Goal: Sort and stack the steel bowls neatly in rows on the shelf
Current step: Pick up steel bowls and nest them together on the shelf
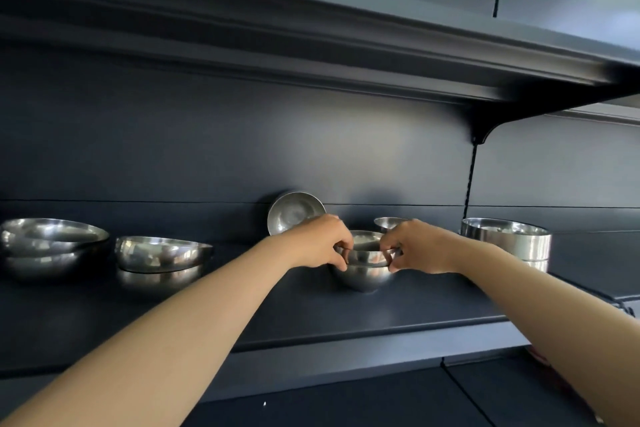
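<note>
Steel bowl (363,276) at frame centre, pinched at its rim by both hands.
Left hand (317,243) and right hand (417,246) curl fingers around it; a slip could knock the tilted bowl (294,211) behind.

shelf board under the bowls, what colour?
Dark navy-grey, matte: the shelf shows best in the head view, below the bowl.
</note>
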Motion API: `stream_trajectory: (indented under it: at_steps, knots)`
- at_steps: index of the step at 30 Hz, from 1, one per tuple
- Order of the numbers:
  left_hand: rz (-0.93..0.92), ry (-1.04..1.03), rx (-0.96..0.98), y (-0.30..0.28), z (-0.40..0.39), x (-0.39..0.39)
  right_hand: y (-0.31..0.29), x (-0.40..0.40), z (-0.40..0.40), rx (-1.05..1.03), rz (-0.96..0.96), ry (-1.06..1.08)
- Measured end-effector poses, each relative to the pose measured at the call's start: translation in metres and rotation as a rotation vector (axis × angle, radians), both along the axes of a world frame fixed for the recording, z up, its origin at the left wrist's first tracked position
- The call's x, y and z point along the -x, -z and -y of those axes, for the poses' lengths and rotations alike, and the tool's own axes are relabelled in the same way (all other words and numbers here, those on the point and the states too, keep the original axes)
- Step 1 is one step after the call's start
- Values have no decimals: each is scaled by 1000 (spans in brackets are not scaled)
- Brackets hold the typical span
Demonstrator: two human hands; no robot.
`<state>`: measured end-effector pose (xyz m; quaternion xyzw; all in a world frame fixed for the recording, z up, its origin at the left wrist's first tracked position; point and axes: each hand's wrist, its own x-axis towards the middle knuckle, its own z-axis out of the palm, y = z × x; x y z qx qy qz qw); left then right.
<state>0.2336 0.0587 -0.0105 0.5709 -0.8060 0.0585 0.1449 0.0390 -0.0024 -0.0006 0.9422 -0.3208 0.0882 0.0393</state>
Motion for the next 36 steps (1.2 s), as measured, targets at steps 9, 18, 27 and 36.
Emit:
stream_trajectory:
  at_steps: [9,18,27,36]
  knots:
    - [39,38,9,-1,11,15,2,21,7,16,7,13]
    - [-21,-48,118,5,6,-5,-15,7,3,-35,-79,58]
    - [19,-631,246,20,-11,-93,5,-143,-18,-35,268,75]
    - [88,-660,61,18,45,-104,-16,-189,69,-13,73,349]
